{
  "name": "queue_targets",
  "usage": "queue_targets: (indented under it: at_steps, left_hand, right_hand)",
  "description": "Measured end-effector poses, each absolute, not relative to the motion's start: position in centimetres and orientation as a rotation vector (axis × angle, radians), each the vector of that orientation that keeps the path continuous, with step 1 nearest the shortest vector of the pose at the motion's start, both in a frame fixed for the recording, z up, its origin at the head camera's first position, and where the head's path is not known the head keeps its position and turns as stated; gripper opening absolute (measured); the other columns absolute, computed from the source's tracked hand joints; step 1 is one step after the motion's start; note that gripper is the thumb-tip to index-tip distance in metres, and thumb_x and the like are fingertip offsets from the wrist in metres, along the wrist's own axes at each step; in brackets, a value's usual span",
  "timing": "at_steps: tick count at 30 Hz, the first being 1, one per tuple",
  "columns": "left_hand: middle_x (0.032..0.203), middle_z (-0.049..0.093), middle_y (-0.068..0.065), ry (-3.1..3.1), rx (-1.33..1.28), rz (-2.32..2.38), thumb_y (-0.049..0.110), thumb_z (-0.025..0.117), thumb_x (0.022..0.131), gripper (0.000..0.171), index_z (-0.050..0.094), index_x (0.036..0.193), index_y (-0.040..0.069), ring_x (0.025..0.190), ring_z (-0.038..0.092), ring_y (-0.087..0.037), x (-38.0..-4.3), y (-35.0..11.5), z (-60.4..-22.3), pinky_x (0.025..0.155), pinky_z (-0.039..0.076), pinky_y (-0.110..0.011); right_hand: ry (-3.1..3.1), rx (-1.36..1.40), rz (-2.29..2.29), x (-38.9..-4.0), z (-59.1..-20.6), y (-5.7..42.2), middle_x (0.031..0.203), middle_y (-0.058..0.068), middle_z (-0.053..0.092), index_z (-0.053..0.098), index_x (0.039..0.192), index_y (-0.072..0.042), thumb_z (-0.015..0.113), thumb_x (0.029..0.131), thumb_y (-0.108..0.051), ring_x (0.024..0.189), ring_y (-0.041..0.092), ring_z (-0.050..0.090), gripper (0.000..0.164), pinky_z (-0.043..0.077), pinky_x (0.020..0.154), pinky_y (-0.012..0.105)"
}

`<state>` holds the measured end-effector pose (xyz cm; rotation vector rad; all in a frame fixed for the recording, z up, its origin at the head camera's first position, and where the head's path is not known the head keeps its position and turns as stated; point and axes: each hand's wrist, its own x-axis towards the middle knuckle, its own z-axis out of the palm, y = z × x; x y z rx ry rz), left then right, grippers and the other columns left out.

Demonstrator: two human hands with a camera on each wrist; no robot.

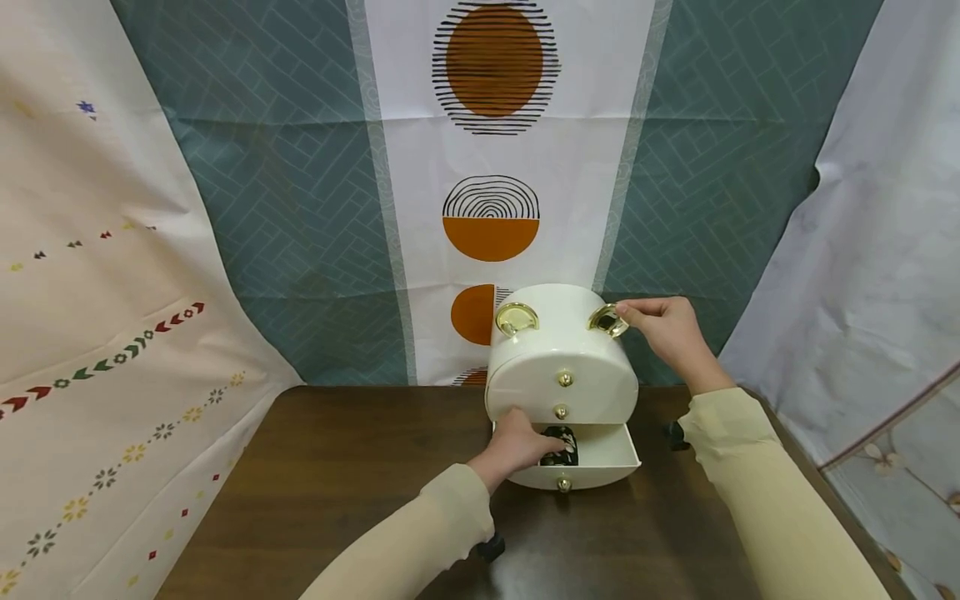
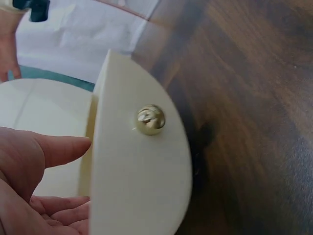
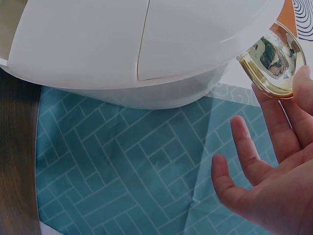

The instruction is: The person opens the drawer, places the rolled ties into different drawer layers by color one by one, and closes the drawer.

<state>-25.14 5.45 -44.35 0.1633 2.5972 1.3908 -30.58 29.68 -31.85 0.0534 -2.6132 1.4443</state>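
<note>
A glossy white jewelry box [image 1: 562,350] with two round gold ears and gold knobs stands at the table's back edge. Its bottom drawer [image 1: 611,450] is pulled out, and a small black patterned item [image 1: 567,433] lies inside. My left hand [image 1: 513,446] reaches into this drawer from the left, its thumb over the black item. In the left wrist view a gap shows between straight thumb and loosely bent fingers [image 2: 63,147]; the drawer front hides the fingertips. At the box's right side my right hand [image 1: 667,329] pinches the gold ear [image 3: 276,61], other fingers spread.
The left gold ear [image 1: 516,318] juts from the box top. Dark wooden table [image 1: 352,483] extends left and in front of the box. A teal and white patterned cloth [image 1: 300,208] hangs right behind, with pale cloths at both sides.
</note>
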Motion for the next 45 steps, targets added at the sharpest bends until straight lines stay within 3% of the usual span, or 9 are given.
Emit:
queue_targets:
  at_steps: [3,7,12,16,23,28,35,45]
  left_hand:
    - [0.048,0.046,0.002,2.6,0.178,1.396,0.03,0.078,0.072,0.035,0.052,0.059,0.011,0.043,0.045,-0.015,-25.2,4.9,-43.6,0.043,0.038,-0.027]
    - [0.042,0.039,0.005,2.698,0.22,1.403,0.029,0.074,0.075,0.04,0.049,0.049,0.014,0.043,0.041,-0.011,-25.0,4.1,-42.9,0.042,0.034,-0.025]
    - [0.064,0.063,0.006,2.82,0.303,1.502,0.024,0.067,0.08,0.015,0.071,0.075,0.011,0.061,0.057,-0.006,-24.3,3.5,-42.5,0.056,0.047,-0.023]
    - [0.08,0.069,0.004,2.817,0.371,1.611,0.022,0.066,0.084,0.016,0.072,0.095,0.011,0.071,0.062,-0.004,-23.6,3.3,-42.9,0.064,0.05,-0.022]
    - [0.074,0.071,-0.009,2.606,0.514,1.757,0.021,0.067,0.087,0.01,0.073,0.092,0.015,0.063,0.066,-0.017,-22.3,3.1,-44.0,0.052,0.049,-0.022]
    - [0.072,0.071,-0.008,2.565,0.529,1.754,0.023,0.067,0.087,0.018,0.074,0.097,0.01,0.059,0.065,-0.012,-21.4,3.4,-44.8,0.049,0.048,-0.022]
    - [0.07,0.071,-0.005,2.56,0.552,1.749,0.022,0.069,0.086,0.015,0.075,0.095,0.012,0.057,0.064,-0.008,-20.7,3.8,-46.1,0.05,0.049,-0.02]
    - [0.072,0.071,-0.009,2.324,0.553,1.782,0.017,0.07,0.084,0.011,0.075,0.089,0.009,0.055,0.064,-0.011,-20.2,4.1,-48.2,0.052,0.054,-0.022]
  right_hand:
    - [-2.6,0.054,1.453,-30.7,-31.7,29.6,0.13,0.015,0.058,0.065,0.119,-0.009,0.06,0.083,-0.057,0.131,0.031,0.042,0.06,0.033,0.104,0.057]
    - [-2.604,0.057,1.463,-30.7,-31.6,29.7,0.129,0.015,0.058,0.065,0.119,-0.009,0.06,0.082,-0.057,0.132,0.031,0.042,0.061,0.033,0.105,0.056]
    - [-2.605,0.043,1.465,-30.6,-31.7,29.7,0.13,0.015,0.057,0.065,0.119,-0.009,0.061,0.081,-0.057,0.132,0.031,0.041,0.061,0.033,0.105,0.057]
    - [-2.604,0.044,1.462,-30.7,-31.8,29.7,0.129,0.016,0.058,0.065,0.118,-0.008,0.061,0.082,-0.056,0.131,0.032,0.042,0.061,0.033,0.104,0.057]
    - [-2.597,0.041,1.47,-30.6,-31.9,29.7,0.129,0.017,0.057,0.065,0.118,-0.007,0.061,0.082,-0.056,0.131,0.031,0.042,0.061,0.033,0.105,0.057]
    - [-2.593,0.041,1.465,-30.7,-31.9,29.7,0.128,0.016,0.058,0.066,0.117,-0.008,0.061,0.082,-0.056,0.13,0.03,0.043,0.06,0.034,0.104,0.056]
    - [-2.592,0.048,1.461,-30.8,-32.0,29.7,0.129,0.016,0.058,0.065,0.118,-0.008,0.061,0.082,-0.056,0.131,0.031,0.043,0.06,0.034,0.104,0.056]
    - [-2.594,0.045,1.464,-30.8,-32.0,29.8,0.128,0.016,0.058,0.066,0.117,-0.007,0.061,0.081,-0.057,0.13,0.03,0.043,0.061,0.033,0.105,0.056]
